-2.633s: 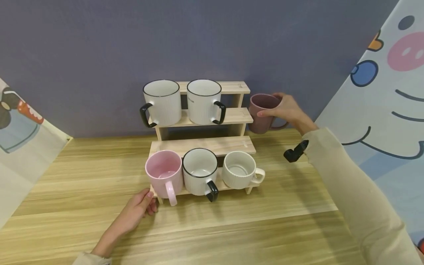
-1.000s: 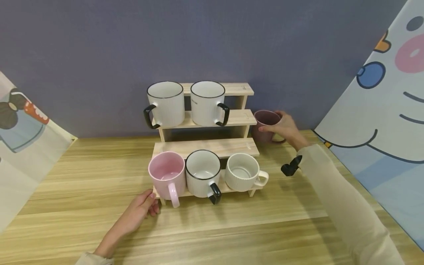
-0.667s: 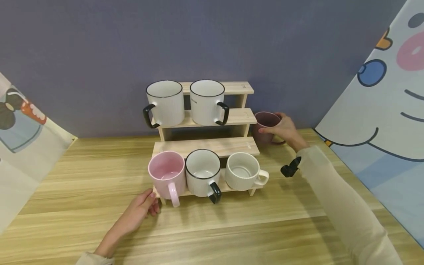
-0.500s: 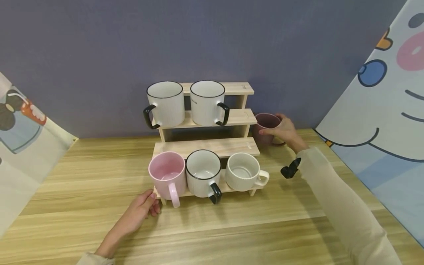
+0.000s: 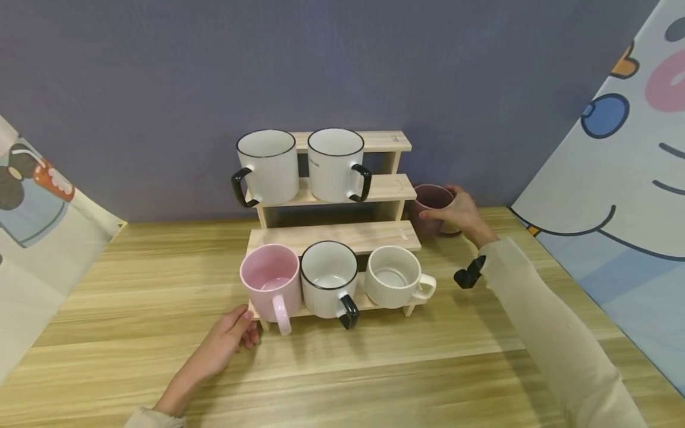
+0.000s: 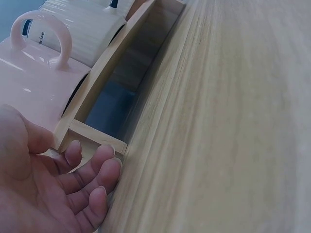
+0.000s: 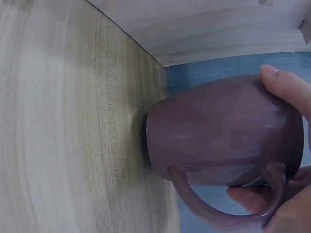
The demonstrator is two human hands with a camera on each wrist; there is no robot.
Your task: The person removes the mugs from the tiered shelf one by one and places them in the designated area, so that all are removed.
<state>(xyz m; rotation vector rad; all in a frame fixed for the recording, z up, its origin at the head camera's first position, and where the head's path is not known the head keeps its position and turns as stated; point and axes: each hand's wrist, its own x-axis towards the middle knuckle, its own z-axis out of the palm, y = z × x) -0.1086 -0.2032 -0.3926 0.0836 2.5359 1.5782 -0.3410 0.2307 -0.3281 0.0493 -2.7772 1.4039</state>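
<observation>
A stepped wooden rack [image 5: 332, 238] stands against the back wall with mugs on it. My right hand [image 5: 461, 215] grips a mauve mug [image 7: 218, 131] near its rim, thumb on one side and fingers on the other. That mug is upright at the rack's right side, its base at or just above the table; a small gap cannot be ruled out. My left hand [image 5: 225, 336] holds the left end of the rack's lowest step, thumb at the corner and curled fingers below. Closest to it is a pink mug [image 5: 270, 282] on that step.
Beside the pink mug stand a white black-rimmed mug [image 5: 327, 279] and a cream cup [image 5: 393, 276]. Higher up are two more white mugs, a left one [image 5: 267, 169] and a right one [image 5: 334, 166]. A grey wall [image 5: 342, 65] closes off the back of the wooden table [image 5: 342, 374].
My right hand has lowered the mauve mug from beside the upper steps toward the table, then stays nearly still. The left hand keeps its place on the rack.
</observation>
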